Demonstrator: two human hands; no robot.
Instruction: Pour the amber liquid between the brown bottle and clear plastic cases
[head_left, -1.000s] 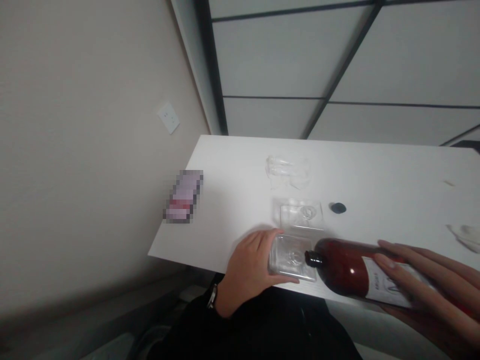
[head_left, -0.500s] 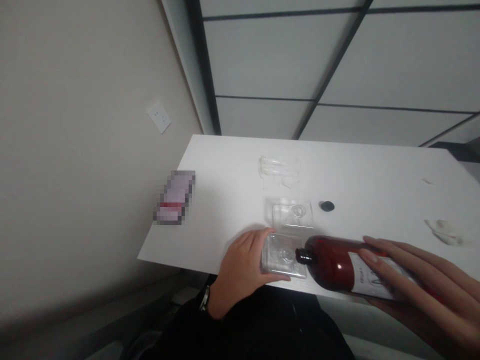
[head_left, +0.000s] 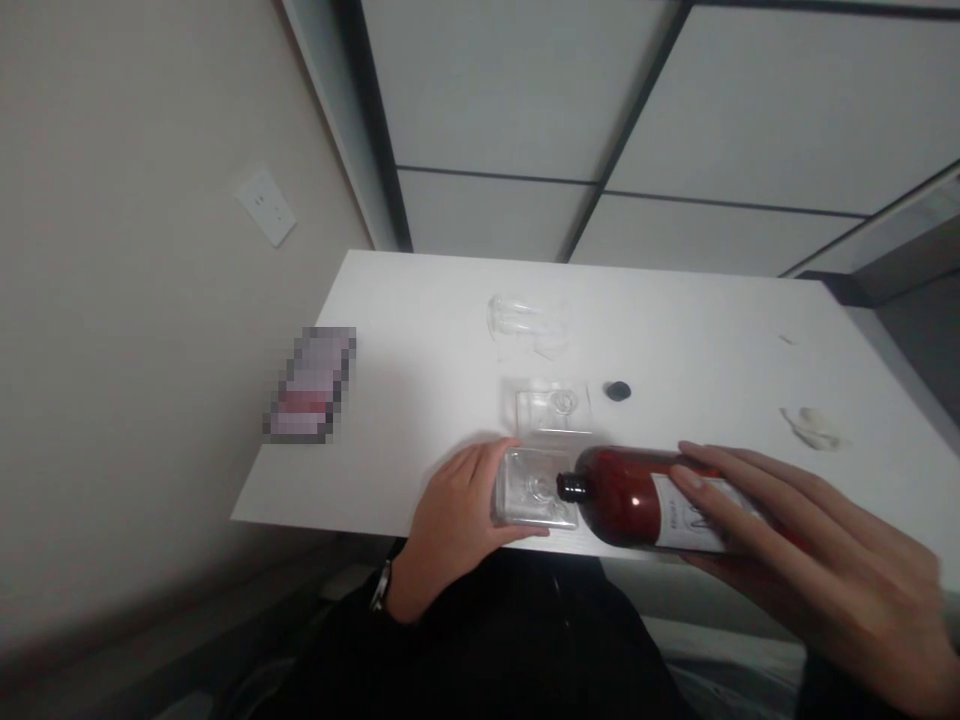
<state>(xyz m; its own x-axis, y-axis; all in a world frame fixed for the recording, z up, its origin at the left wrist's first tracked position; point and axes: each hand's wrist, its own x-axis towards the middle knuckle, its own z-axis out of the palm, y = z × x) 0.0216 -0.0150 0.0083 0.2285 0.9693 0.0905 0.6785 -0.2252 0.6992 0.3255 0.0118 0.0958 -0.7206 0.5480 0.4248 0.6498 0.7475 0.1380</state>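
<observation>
My left hand (head_left: pixel 450 525) is closed around the left side of a clear square glass-like container (head_left: pixel 525 510) at the table's near edge. A dark red-brown bottle (head_left: pixel 626 500) with a white label lies tilted almost level in my right hand (head_left: pixel 817 545), my fingers along its upper side. Its uncapped black neck points left, right over the container's round central part. I cannot make out any liquid running from it. Just behind the container lies a second clear square piece (head_left: pixel 525 412), and a small black cap (head_left: pixel 618 391) is to its right.
Clear crumpled plastic (head_left: pixel 525 318) is farther back on the white table (head_left: pixel 427 330). At the left edge lies a blurred-out phone-like object (head_left: pixel 311 385). Pale crumpled scraps (head_left: pixel 814 428) are at the right. A wall with an outlet (head_left: pixel 268 206) stands at the left.
The camera view has turned a little, so everything appears farther left and slightly higher. Both hands keep their holds, and the bottle's neck stays over the container.
</observation>
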